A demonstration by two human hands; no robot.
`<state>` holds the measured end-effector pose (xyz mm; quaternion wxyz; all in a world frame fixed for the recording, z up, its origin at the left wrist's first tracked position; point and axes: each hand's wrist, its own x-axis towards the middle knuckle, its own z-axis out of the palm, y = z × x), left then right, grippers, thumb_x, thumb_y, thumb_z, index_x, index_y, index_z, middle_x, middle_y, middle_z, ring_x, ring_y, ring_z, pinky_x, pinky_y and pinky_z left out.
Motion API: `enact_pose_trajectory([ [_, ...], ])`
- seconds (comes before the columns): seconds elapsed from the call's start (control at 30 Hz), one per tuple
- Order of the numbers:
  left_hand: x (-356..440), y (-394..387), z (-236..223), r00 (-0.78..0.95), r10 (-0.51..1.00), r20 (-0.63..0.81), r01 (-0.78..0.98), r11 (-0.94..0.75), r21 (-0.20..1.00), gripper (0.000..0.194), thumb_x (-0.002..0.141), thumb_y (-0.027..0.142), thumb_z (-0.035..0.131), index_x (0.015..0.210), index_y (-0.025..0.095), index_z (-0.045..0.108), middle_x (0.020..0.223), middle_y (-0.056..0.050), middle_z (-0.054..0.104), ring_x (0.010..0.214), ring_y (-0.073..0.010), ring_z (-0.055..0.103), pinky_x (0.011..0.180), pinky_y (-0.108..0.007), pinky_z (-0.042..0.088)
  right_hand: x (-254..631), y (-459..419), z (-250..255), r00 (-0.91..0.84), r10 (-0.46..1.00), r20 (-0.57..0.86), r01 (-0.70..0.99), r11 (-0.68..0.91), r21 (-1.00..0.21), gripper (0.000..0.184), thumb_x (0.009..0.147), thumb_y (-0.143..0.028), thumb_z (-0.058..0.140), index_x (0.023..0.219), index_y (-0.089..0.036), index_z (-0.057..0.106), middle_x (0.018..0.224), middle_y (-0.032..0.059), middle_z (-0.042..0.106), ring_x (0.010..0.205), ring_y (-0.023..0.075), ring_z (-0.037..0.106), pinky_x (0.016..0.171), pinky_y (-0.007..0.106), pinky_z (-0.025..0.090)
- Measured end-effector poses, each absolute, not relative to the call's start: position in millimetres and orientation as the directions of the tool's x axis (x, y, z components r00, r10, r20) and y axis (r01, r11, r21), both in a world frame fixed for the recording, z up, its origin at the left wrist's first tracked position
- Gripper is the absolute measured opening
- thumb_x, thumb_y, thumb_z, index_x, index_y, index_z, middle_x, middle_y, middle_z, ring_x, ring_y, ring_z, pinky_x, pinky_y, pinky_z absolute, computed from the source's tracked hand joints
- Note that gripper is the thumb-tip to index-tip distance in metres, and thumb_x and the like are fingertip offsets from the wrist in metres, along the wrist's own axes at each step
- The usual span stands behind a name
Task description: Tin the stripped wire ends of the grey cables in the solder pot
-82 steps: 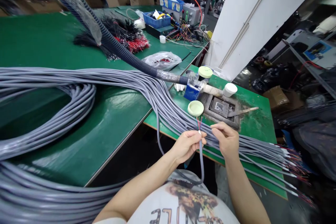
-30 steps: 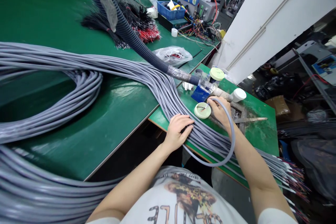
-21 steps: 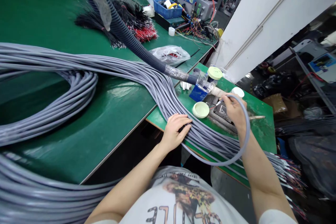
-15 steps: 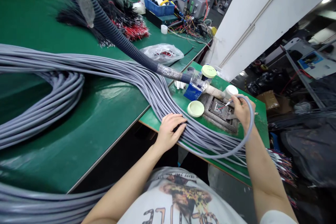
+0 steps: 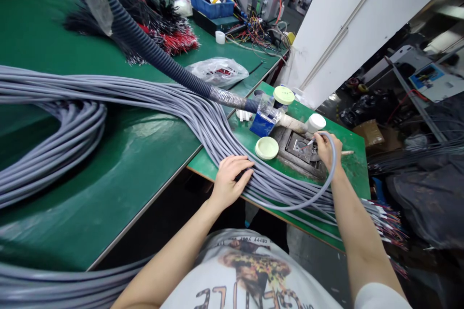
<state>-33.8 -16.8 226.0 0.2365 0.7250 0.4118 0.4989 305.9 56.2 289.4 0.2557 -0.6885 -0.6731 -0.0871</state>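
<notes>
Shirt (image 5: 250, 270): COPY YOUR | left hand (image 5: 230, 179) on cables (image 5: 290, 193) | right hand (image 5: 326, 150) pinching cable (image 5: 330, 178)

A long cable bundle (image 5: 203, 125) of many grey, round-sheathed cables lies across the green tabletop (image 5: 119, 169), its strands running side by side and fanning out toward the near right, where coloured wire ends show. The left hand (image 5: 230, 181) rests open on top of the bundle, fingers spread over the strands at the tabletop's near edge. The right hand (image 5: 326, 150) pinches the end of a single cable (image 5: 314, 199) that leaves the bundle and arcs up in a loop beside the right wrist. Its white tip (image 5: 310, 143) pokes out from the fingers, pointing far left.
</notes>
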Motion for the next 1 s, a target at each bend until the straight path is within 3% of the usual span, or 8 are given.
enact_pose_trajectory([
  [0.33, -32.8, -16.3, 225.5, 0.158, 0.831, 0.533, 0.375, -0.55, 0.746, 0.018, 0.085, 0.023, 0.059, 0.101, 0.022, 0.066, 0.099, -0.005, 0.071, 0.107, -0.0217, 0.06, 0.098, -0.042, 0.038, 298.1, 56.3, 288.3, 0.068, 0.897, 0.436, 0.988, 0.001, -0.157, 0.028, 0.088, -0.038, 0.048, 0.086, -0.02, 0.07, 0.081, 0.0069, 0.072, 0.08, 0.0227, 0.061, 0.074, 0.032, 0.039],
  [0.5, -34.3, -18.1, 229.9, 0.134, 0.851, 0.507, 0.337, -0.521, 0.784, 0.018, 0.084, 0.024, 0.06, 0.1, 0.022, 0.068, 0.098, -0.005, 0.071, 0.105, -0.0223, 0.06, 0.099, -0.044, 0.038, 277.0, 18.3, 322.0, 0.042, 0.853, 0.52, 0.955, 0.119, -0.272, 0.025, 0.089, -0.035, 0.048, 0.088, -0.023, 0.069, 0.09, 0.0049, 0.072, 0.086, 0.0229, 0.063, 0.082, 0.036, 0.043],
  [0.6, -26.9, -29.7, 242.8, 0.079, 0.889, 0.451, 0.162, -0.457, 0.874, 0.017, 0.084, 0.024, 0.061, 0.098, 0.021, 0.07, 0.097, -0.007, 0.071, 0.098, -0.0216, 0.063, 0.092, -0.04, 0.045, 252.3, -26.3, 339.6, -0.003, 0.806, 0.592, 0.874, 0.29, -0.39, 0.02, 0.088, -0.029, 0.051, 0.096, -0.026, 0.069, 0.096, 0.0042, 0.072, 0.091, 0.0231, 0.065, 0.086, 0.04, 0.047],
  [0.67, -14.0, -41.7, 253.7, 0.154, 0.93, 0.334, -0.057, -0.329, 0.943, 0.017, 0.084, 0.027, 0.061, 0.096, 0.02, 0.071, 0.094, -0.008, 0.071, 0.091, -0.0207, 0.064, 0.083, -0.036, 0.049, 235.3, -57.5, 340.2, -0.034, 0.766, 0.642, 0.796, 0.409, -0.446, 0.022, 0.086, -0.026, 0.055, 0.103, -0.029, 0.068, 0.101, 0.0051, 0.071, 0.093, 0.0252, 0.066, 0.085, 0.044, 0.051],
  [0.73, 4.3, -53.8, 262.3, 0.351, 0.928, 0.124, -0.266, -0.028, 0.964, 0.024, 0.083, 0.033, 0.062, 0.1, 0.018, 0.071, 0.091, -0.01, 0.072, 0.087, -0.0205, 0.066, 0.08, -0.033, 0.051, 221.8, -85.6, 331.7, -0.125, 0.731, 0.67, 0.729, 0.526, -0.437, 0.031, 0.081, -0.022, 0.06, 0.11, -0.033, 0.065, 0.108, 0.005, 0.07, 0.096, 0.0275, 0.066, 0.081, 0.048, 0.053],
  [0.83, 32.6, -67.1, 265.4, 0.61, 0.789, -0.078, -0.403, 0.393, 0.826, 0.04, 0.077, 0.042, 0.068, 0.106, 0.014, 0.07, 0.088, -0.01, 0.072, 0.081, -0.0194, 0.066, 0.076, -0.031, 0.051, 211.9, -117.9, 310.4, -0.27, 0.719, 0.641, 0.703, 0.602, -0.379, 0.051, 0.078, -0.016, 0.064, 0.123, -0.037, 0.058, 0.112, 0.0051, 0.069, 0.102, 0.0288, 0.064, 0.081, 0.052, 0.053],
  [1.0, 53.2, -79.1, 253.8, 0.669, 0.732, -0.129, -0.448, 0.536, 0.715, 0.036, 0.074, 0.043, 0.071, 0.093, 0.012, 0.074, 0.073, -0.005, 0.067, 0.068, -0.0124, 0.058, 0.07, -0.025, 0.046, 216.2, -149.3, 284.2, -0.358, 0.735, 0.576, 0.741, 0.599, -0.304, 0.055, 0.08, -0.011, 0.056, 0.13, -0.035, 0.053, 0.111, 0.0058, 0.07, 0.109, 0.0281, 0.061, 0.084, 0.053, 0.052],
])
